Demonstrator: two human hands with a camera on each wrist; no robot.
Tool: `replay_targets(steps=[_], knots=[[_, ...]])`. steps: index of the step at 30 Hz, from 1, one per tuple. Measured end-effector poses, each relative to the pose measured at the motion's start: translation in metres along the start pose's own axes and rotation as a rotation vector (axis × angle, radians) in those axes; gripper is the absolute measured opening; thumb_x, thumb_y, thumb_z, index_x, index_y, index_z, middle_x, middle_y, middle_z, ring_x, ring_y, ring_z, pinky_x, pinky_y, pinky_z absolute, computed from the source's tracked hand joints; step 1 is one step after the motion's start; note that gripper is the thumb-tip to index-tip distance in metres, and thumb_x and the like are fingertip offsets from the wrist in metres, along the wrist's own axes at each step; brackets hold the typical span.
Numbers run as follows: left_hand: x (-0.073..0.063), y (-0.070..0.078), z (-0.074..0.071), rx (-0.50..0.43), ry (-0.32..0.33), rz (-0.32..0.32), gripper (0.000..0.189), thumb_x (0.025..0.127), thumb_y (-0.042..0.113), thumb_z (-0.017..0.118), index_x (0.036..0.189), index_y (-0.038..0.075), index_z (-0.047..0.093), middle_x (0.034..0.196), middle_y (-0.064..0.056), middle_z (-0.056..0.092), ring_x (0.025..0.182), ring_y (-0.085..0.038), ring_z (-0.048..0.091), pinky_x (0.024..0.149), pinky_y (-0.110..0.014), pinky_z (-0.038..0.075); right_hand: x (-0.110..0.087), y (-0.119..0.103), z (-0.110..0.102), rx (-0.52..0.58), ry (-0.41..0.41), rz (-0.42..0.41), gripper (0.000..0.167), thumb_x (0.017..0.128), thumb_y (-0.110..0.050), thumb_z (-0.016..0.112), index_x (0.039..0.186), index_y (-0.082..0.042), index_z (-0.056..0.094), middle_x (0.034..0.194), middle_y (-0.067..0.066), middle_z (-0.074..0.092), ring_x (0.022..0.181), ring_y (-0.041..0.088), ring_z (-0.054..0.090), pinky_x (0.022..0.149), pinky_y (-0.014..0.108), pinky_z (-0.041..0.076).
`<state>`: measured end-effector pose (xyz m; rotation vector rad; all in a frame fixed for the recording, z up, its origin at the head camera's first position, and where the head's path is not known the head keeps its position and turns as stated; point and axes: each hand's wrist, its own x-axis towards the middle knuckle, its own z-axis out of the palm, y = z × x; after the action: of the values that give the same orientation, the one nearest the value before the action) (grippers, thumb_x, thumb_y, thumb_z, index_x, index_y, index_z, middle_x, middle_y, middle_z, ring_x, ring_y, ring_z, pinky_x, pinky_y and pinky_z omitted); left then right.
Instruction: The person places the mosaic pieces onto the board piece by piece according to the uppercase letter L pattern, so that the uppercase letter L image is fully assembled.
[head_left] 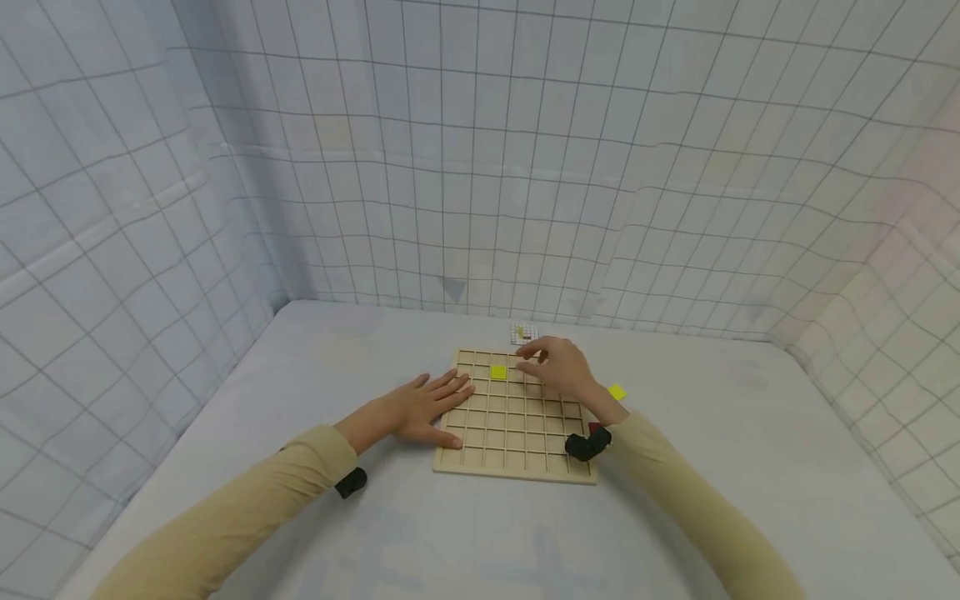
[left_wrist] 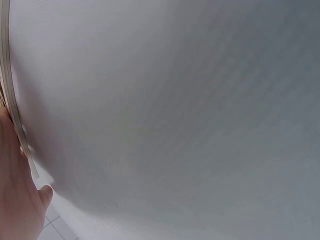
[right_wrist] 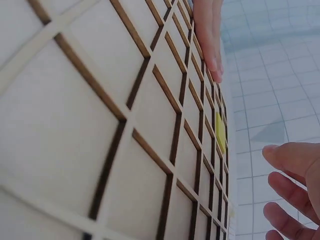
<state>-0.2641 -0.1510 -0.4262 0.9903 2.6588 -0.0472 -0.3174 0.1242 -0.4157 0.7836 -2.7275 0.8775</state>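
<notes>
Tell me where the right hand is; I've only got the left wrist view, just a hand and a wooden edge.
Observer: The right hand hangs over the far right part of the board.

Operator: Report any piece on that board.

Observer: One yellow square sits in a compartment near the far edge.

Operator: Check the right side too.

Observer: A second yellow square lies on the table, to the right of the board.

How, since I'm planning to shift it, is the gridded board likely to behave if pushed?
The gridded board is probably stiff, looking wooden and straight-edged. Lying flat, it would likely slide rather than tip, though the left hand resting on it may resist that.
</notes>
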Motion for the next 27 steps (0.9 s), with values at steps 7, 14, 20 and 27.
replay_targets(steps=[7, 14, 20, 27], knots=[[-0.002, 0.001, -0.004, 0.006, 0.019, 0.026, 0.091, 0.090, 0.070, 0.042, 0.157, 0.018, 0.007, 0.164, -0.006, 0.002, 0.151, -0.027, 0.000, 0.118, -0.058, 0.012, -0.013, 0.016, -0.025, -0.005, 0.101, -0.011, 0.025, 0.085, -0.021, 0.074, 0.106, -0.008, 0.074, 0.101, 0.009, 0.073, 0.085, 0.024, 0.065, 0.068, 0.036, 0.052], [-0.003, 0.002, -0.005, 0.008, 0.016, 0.021, 0.092, 0.089, 0.071, 0.041, 0.157, 0.019, 0.007, 0.164, -0.005, 0.001, 0.151, -0.026, 0.000, 0.118, -0.057, 0.011, -0.027, 0.034, -0.050, -0.037, 0.150, 0.030, 0.028, 0.084, -0.023, 0.075, 0.108, -0.007, 0.073, 0.102, 0.009, 0.073, 0.089, 0.026, 0.064, 0.073, 0.041, 0.052], [0.000, -0.004, 0.003, -0.001, 0.017, 0.013, 0.093, 0.088, 0.074, 0.038, 0.157, 0.022, 0.003, 0.164, -0.002, -0.002, 0.151, -0.023, -0.003, 0.119, -0.056, 0.009, -0.043, 0.053, -0.062, -0.058, 0.152, 0.072, 0.028, 0.085, -0.021, 0.074, 0.109, -0.008, 0.072, 0.103, 0.011, 0.072, 0.090, 0.028, 0.064, 0.077, 0.043, 0.051], [0.000, -0.002, 0.002, -0.007, 0.021, 0.013, 0.093, 0.088, 0.073, 0.039, 0.157, 0.021, 0.005, 0.164, -0.002, -0.001, 0.151, -0.024, -0.002, 0.119, -0.056, 0.009, -0.064, 0.071, -0.068, -0.094, 0.130, 0.166, 0.030, 0.085, -0.023, 0.073, 0.110, -0.007, 0.071, 0.103, 0.013, 0.072, 0.090, 0.029, 0.064, 0.075, 0.040, 0.050]])
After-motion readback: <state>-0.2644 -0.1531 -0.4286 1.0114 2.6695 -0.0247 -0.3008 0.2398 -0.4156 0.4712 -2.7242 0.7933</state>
